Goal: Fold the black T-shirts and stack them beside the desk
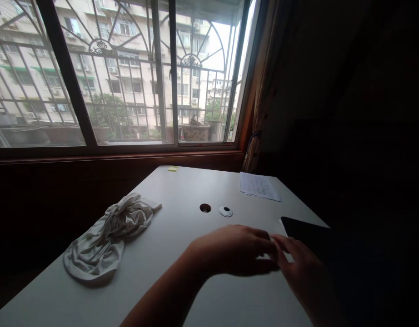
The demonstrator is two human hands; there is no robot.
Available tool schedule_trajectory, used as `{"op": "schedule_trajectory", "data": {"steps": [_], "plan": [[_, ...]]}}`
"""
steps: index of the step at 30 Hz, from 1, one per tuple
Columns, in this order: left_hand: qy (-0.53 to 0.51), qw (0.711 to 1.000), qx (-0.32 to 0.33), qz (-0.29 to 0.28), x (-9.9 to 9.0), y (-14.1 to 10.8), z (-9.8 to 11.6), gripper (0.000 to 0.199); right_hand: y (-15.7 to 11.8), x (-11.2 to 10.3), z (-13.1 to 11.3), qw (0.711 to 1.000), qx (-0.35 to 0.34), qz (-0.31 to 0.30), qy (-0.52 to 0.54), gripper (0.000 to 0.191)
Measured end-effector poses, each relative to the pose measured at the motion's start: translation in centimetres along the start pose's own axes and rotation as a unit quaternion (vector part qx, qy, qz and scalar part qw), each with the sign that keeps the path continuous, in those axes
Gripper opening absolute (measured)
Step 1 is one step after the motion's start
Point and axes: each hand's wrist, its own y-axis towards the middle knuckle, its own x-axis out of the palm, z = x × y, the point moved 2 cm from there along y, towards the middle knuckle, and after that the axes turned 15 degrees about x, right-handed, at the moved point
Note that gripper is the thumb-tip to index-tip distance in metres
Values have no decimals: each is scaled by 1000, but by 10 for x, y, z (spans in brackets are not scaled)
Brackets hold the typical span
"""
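Above the white table, my left hand [236,250] reaches in from the lower left with its fingers stretched out and gaps between some of them. From the right comes my right hand [300,261], its thumb and fingers closed at the fingertips of the left. Whether something small sits between them I cannot make out. Beyond the hands, a round white grommet cover [226,211] with a dark opening lies beside a round cable hole [205,208] in the white tabletop [168,245].
A crumpled pale cloth garment [110,236] lies along the table's left side. Printed papers [260,185] rest at the far right, and a yellow sticky note [172,168] at the far edge. A dark flat object [303,231] lies behind my right hand. A barred window [127,77] stands beyond.
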Motion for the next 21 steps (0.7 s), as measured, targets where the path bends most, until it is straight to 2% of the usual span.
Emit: {"op": "schedule_trajectory", "data": {"steps": [2,3,5,7,8,10,12,15,18,21], "plan": [[16,998,-56,-7,17,-18,-22,14,11,-4,33,998,51,-9,-47,39],[27,997,-76,-7,26,-30,-31,14,15,-6,56,991,101,-24,-83,41],[51,994,-94,-15,44,-61,-43,12,18,-11,108,962,218,-66,-153,47],[85,990,-114,-11,58,-98,-49,13,16,-16,159,915,323,-115,-212,51],[103,986,-131,1,62,-118,-51,16,14,-18,180,895,359,-139,-224,50],[138,976,-165,36,65,-156,-52,22,12,-21,206,879,385,-178,-218,40],[156,964,-200,75,64,-187,-52,22,11,-23,212,874,395,-196,-204,29],[143,954,-238,117,60,-211,-53,21,14,-23,198,867,408,-204,-201,16],[115,948,-257,146,59,-213,-54,19,17,-24,181,859,420,-199,-214,17],[104,950,-249,158,63,-207,-53,18,15,-29,171,853,444,-172,-215,16]]}}
